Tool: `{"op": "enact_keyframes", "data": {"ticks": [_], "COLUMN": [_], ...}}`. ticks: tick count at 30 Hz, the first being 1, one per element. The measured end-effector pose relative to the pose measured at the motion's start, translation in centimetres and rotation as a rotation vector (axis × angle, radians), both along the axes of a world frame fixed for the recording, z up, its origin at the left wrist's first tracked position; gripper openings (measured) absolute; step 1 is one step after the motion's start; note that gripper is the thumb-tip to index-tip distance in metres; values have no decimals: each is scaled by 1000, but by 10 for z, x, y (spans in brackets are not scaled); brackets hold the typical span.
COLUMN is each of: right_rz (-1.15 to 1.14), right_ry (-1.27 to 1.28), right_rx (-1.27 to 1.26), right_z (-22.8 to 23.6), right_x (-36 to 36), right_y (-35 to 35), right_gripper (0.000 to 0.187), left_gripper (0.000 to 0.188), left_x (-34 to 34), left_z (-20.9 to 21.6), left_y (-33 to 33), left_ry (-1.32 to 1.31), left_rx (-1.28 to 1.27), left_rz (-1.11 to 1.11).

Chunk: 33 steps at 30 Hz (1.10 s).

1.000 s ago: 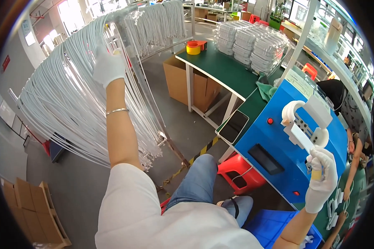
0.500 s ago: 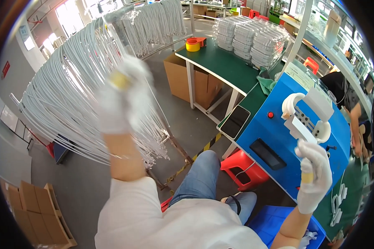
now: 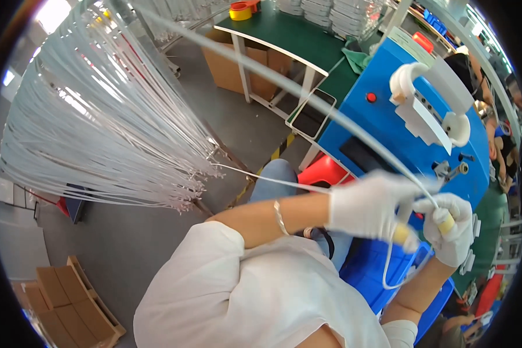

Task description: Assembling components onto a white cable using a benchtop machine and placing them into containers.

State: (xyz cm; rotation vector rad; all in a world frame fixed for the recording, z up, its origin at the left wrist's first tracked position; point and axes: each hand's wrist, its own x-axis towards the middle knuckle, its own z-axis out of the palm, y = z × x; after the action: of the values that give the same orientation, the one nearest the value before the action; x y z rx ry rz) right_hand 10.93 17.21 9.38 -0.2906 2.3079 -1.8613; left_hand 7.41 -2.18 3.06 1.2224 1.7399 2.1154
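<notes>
My left hand (image 3: 368, 206), in a white glove with a yellow band at the thumb, reaches across my body and is smeared by motion. It closes around a white cable (image 3: 272, 177) that runs from the rack, and a loop of cable hangs below the thumb. Close beside it, my gloved right hand (image 3: 451, 232), also yellow at the thumb, grips a white cable strand (image 3: 342, 119) stretched from the upper left. Whether both strands belong to one cable I cannot tell. Many white cables (image 3: 98, 122) hang on the rack to my left.
A blue machine (image 3: 359, 110) with a red button and white curved parts stands at the right. Below my hands is a blue bin (image 3: 365, 269), with a red stool (image 3: 322, 171) nearby. A green-topped table (image 3: 284, 35) bears yellow tape and clear trays. Cardboard boxes (image 3: 69, 296) stand lower left.
My left hand has swung from the rack to the right, beside my right hand. White cable now stretches from the rack to my hands, and the right fingers have closed on it. The view has shifted.
</notes>
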Motion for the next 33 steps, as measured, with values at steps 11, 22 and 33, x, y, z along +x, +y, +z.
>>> {"op": "enact_keyframes", "data": {"ticks": [11,22,33], "right_rz": [-446,-1082,-738], "right_ry": [-21,1719,246], "right_rx": [-1094,539,470], "right_z": [-138,-28,-48], "right_x": [100,33,78], "right_y": [217,30,101], "right_gripper": [66,24,19], "left_gripper": [26,9,15], "left_x": [6,81,-53], "left_z": [-26,59,6], "left_y": [-125,111,-33], "left_ry": [-18,-770,-583], "left_rx": [561,849,379], "left_rz": [-178,-605,413]}}
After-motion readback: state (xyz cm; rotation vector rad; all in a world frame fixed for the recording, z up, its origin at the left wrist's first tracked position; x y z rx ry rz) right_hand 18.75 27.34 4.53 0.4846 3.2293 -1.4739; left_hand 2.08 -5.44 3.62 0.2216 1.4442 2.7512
